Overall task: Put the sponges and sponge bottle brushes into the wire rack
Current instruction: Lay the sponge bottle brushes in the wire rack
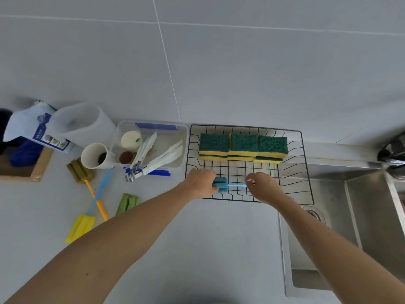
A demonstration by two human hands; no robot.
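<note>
A black wire rack (305, 172) sits on the counter with its right side over the sink. Several green-and-yellow sponges (243, 145) are stacked in a row along its back. A blue sponge bottle brush (222, 187) lies across the rack's front part. My left hand (200, 183) grips its sponge head, and my right hand (263, 186) pinches its light blue handle. On the counter to the left lie a brown brush with an orange handle (82, 171), a yellow brush with a blue handle (81, 227) and a green sponge brush (128, 202).
A clear plastic box (182, 132) with white tongs and small cups stands left of the rack. A white cup (96, 155), a clear tub (83, 123) and a blue-and-white bag (32, 126) are further left. A steel sink (350, 216) and tap (394, 154) are on the right.
</note>
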